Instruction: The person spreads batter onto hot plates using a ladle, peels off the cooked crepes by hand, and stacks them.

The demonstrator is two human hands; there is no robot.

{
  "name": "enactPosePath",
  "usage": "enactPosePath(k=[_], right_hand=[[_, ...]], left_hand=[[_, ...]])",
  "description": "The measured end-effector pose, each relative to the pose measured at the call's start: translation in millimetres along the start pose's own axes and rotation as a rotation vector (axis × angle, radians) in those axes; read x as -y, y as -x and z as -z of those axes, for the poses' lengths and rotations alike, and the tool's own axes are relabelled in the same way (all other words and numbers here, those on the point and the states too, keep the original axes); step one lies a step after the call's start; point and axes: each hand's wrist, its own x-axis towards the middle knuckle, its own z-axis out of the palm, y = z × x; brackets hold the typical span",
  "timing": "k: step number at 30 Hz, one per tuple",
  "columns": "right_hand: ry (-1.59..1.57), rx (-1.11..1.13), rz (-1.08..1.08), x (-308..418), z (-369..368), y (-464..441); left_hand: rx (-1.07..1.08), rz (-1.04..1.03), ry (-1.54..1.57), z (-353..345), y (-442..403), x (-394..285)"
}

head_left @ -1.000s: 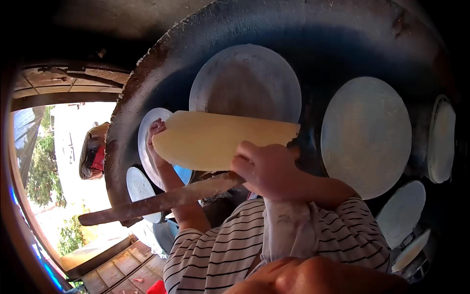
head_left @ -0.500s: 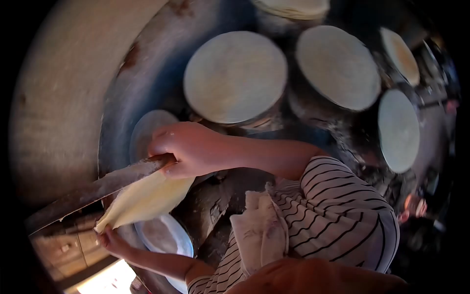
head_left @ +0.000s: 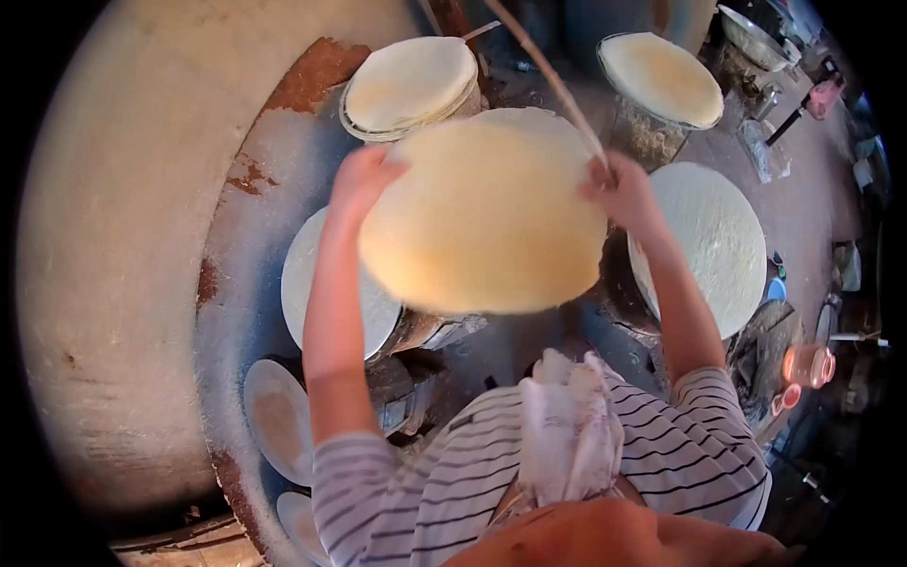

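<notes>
A large round, thin, pale yellow sheet [head_left: 487, 217] is stretched between my two hands, browner near its lower edge and slightly blurred. My left hand [head_left: 367, 181] pinches its upper left edge. At the right edge, my right hand [head_left: 616, 192] grips the sheet together with a long thin stick [head_left: 548, 71] that points up and away. Beneath the sheet's left side, partly covered, is a round pale griddle [head_left: 326, 283]. Another round surface with a white layer [head_left: 709, 246] lies just right of my right hand.
Stacks of round sheets stand at the upper left [head_left: 411, 85] and upper right [head_left: 661, 80]. Smaller round plates [head_left: 281, 416] line the lower left beside a curved wall [head_left: 113, 255]. A metal bowl [head_left: 756, 40] and a pinkish jar [head_left: 809, 365] are at the right.
The view has swung right. The sheet, folded or hanging narrow before, is now spread out flat. Both hands have moved to its opposite sides, and the stick now points upward.
</notes>
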Motion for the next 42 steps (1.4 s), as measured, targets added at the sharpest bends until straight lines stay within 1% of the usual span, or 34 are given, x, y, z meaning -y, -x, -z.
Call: enactPosePath(k=[1,2,3,4,5,6,7,8,9,11,12,13,15,16,18,19,21,22,23,25,27,29,30,31,33,35,37,38,41,42], right_hand=[[0.063,-0.048,0.012,-12,8,-27],[-0.035,-0.028,-0.06,-32,12,-55],[-0.114,-0.018,-0.1,-58,7,-81],[-0.006,-0.018,-0.097,-95,-5,-98],[0.11,-0.032,-0.073,-126,-12,-126],[0.16,-0.039,-0.059,-142,-16,-141],[0.206,-0.044,-0.047,-153,-17,-147],[0.202,-0.019,-0.154,-149,-16,-153],[0.133,0.004,-0.161,-145,-12,-153],[0.147,-0.071,-0.121,-149,-18,-151],[0.141,-0.023,-0.211,-143,-14,-154],[0.125,-0.042,-0.209,-141,-14,-153],[0.101,-0.008,-0.25,-143,-11,-154],[0.101,-0.011,-0.237,-142,-8,-156],[0.109,0.019,-0.217,-143,-6,-154],[0.119,-0.002,-0.223,-145,-5,-154],[0.118,-0.066,-0.237,-146,1,-155],[0.184,-0.048,-0.276,-138,12,-154],[0.221,-0.054,-0.252,-144,19,-153],[0.154,-0.109,-0.228,-140,24,-143],[0.121,-0.082,-0.29,-139,21,-126],[0.156,-0.091,-0.242,-133,26,-124],[0.075,-0.005,-0.375,-128,29,-122],[-0.042,0.009,-0.392,-122,33,-121],[-0.285,0.06,-0.468,-107,37,-108],[-0.34,0.144,-0.392,-111,43,-95],[-0.41,0.169,-0.173,-132,44,-74],[-0.532,0.065,-0.065,-125,40,-63],[-0.541,0.096,-0.192,-78,66,-31],[-0.675,0.029,-0.126,-63,70,-23]], left_hand=[[0.066,0.012,0.001,-22,-65,33],[0.193,0.104,0.026,-42,-103,25],[0.237,0.137,-0.098,-64,-144,47],[0.263,0.145,-0.218,-87,-184,83],[0.242,0.097,-0.22,-107,-209,117],[0.22,0.045,-0.223,-122,-228,136],[0.185,0.012,-0.197,-129,-239,133],[0.161,-0.009,-0.175,-138,-239,133],[0.155,-0.008,-0.154,-144,-237,138],[0.244,0.143,-0.028,-149,-242,143],[0.276,0.212,0.042,-149,-242,144],[0.236,0.176,-0.032,-148,-239,135],[0.157,0.08,-0.174,-149,-234,113],[0.108,-0.017,0.025,-154,-236,117],[0.162,0.11,-0.22,-152,-242,128],[0.189,0.186,-0.347,-146,-233,120],[0.194,0.197,-0.293,-136,-230,120],[0.204,0.199,-0.265,-132,-230,118],[0.189,0.249,-0.152,-127,-227,111],[0.206,0.381,0.088,-122,-209,100],[0.157,0.255,0.043,-107,-179,83],[-0.12,0.021,-0.089,-102,-133,49],[-0.16,-0.136,-0.121,-98,-111,29],[-0.19,-0.275,-0.158,-92,-87,8],[-0.297,-0.432,-0.336,-92,-31,-24],[-0.19,-0.632,-0.385,-81,13,-38],[-0.217,-0.679,-0.371,-74,42,-54],[-0.235,-0.704,-0.359,-71,54,-62],[-0.263,-0.817,-0.236,-45,66,-85],[-0.251,-0.797,-0.165,-32,67,-93]])
